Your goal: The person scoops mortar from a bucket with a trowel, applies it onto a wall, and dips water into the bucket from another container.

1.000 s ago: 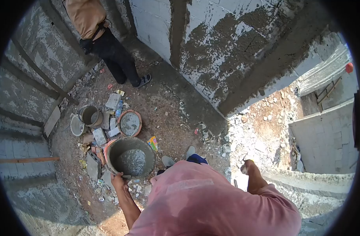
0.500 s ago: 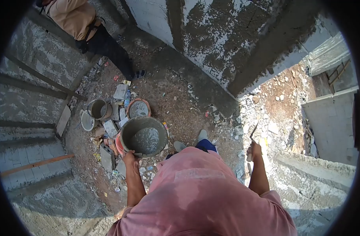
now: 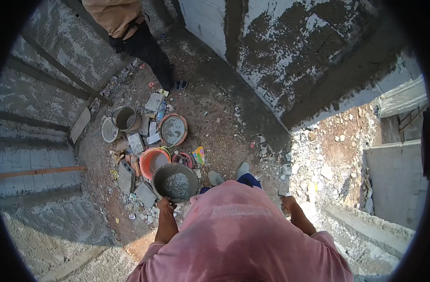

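Observation:
My left hand [image 3: 165,205] grips the near rim of a dark round tub [image 3: 175,183] with wet grey mortar in it. The tub is in front of my body, left of my feet. My right hand [image 3: 288,204] is closed around the handle of a trowel [image 3: 284,189] at my right side; its blade is hard to make out against the ground. Just beyond the dark tub an orange bucket [image 3: 155,161] stands on the ground, and an orange-rimmed basin [image 3: 173,129] of mortar lies farther off.
Another person [image 3: 143,51] stands at the upper left. Two buckets [image 3: 126,118] and broken blocks [image 3: 136,143] lie left of the basin. A plastered wall [image 3: 290,56] runs along the upper right, with sunlit rubble [image 3: 337,150] beside it.
The dark tub has come nearer my body, uncovering the orange bucket behind it. My right hand has moved in toward my body with the trowel.

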`<state>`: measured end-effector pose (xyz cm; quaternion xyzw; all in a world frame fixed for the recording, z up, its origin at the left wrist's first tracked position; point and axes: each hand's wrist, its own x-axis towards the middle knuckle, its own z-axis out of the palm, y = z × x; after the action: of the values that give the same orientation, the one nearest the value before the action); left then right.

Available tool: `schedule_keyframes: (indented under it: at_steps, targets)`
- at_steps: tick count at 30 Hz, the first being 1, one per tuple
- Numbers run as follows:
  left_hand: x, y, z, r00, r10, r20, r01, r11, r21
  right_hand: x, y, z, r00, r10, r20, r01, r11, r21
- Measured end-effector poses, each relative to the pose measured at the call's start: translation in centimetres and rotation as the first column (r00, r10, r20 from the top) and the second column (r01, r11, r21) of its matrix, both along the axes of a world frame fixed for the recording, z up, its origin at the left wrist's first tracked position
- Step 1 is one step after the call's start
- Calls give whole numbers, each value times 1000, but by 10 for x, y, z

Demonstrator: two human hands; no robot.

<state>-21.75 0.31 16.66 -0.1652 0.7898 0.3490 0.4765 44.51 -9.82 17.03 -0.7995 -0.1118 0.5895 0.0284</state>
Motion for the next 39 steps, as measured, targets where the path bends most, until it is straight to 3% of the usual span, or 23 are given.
schedule_keyframes:
  at_steps: [1, 5, 7, 10, 13, 17, 19, 21, 23, 24, 25, 26, 27, 29, 31, 33, 36, 38, 39]
  targets:
    - [-4, -16, 5, 999, -35, 34, 37, 996, -76, -7, -17, 2, 989, -146, 15, 146, 988, -56]
    - [-33, -74, 15, 994, -51, 101, 57, 997, -59, 20, -82, -7, 988, 151, -37, -153, 987, -49]
    - [-47, -102, 20, 992, 66, 108, -65, 998, -14, 21, -80, -10, 998, 68, -17, -70, 994, -81]
    - [-42, -117, 44, 995, 96, -34, -98, 992, -85, 15, -59, 14, 931, -362, 49, 365, 922, -127]
    - [-40, -125, 51, 989, 83, -123, -92, 993, -69, 18, -27, 9, 918, -396, 16, 396, 917, -36]
    - [-42, -130, 53, 961, 127, -246, -144, 988, -52, 3, 44, 31, 993, -92, 70, 85, 992, 95]
    - [-51, -129, 52, 963, 31, -267, -37, 999, -17, -2, 80, 39, 960, 206, 189, -238, 957, 166]
    - [-58, -117, 40, 943, -51, -328, 77, 995, 65, -15, 128, 62, 771, 553, 317, -603, 793, 84]
    - [-57, -113, 29, 896, -98, -434, 187, 968, 168, -29, 158, 58, 492, 645, 584, -828, 553, 87]
    - [-42, -99, 54, 938, -90, -334, 155, 972, 175, -54, 189, 89, 463, 672, 578, -863, 492, 119]
    - [-22, -77, 64, 924, 10, -383, 119, 943, 311, -83, 217, 128, 411, 714, 566, -902, 410, 138]
    - [-4, -57, 96, 892, -94, -443, 229, 938, 261, -94, 232, 139, 376, 706, 600, -926, 312, 212]
    - [-9, -51, 84, 888, -81, -453, 250, 912, 326, -110, 243, 147, 337, 707, 622, -938, 199, 283]
    - [-2, -26, 95, 847, -45, -530, 291, 873, 390, -164, 268, 206, 320, 747, 583, -925, 113, 363]
    - [8, 2, 124, 814, -82, -575, 377, 828, 415, -212, 281, 242, 170, 691, 703, -930, -122, 346]
    - [14, 29, 147, 867, -51, -496, 347, 775, 529, -258, 291, 280, 28, 610, 792, -917, -300, 263]
    - [25, 68, 178, 837, -75, -541, 407, 747, 526, -306, 308, 288, -2, 428, 904, -808, -533, 251]
    - [35, 92, 197, 843, -85, -531, 419, 723, 549, -335, 323, 271, -31, 123, 992, -728, -683, 62]
    - [46, 104, 211, 853, -62, -518, 407, 700, 587, -348, 331, 263, -63, 77, 995, -735, -678, 6]
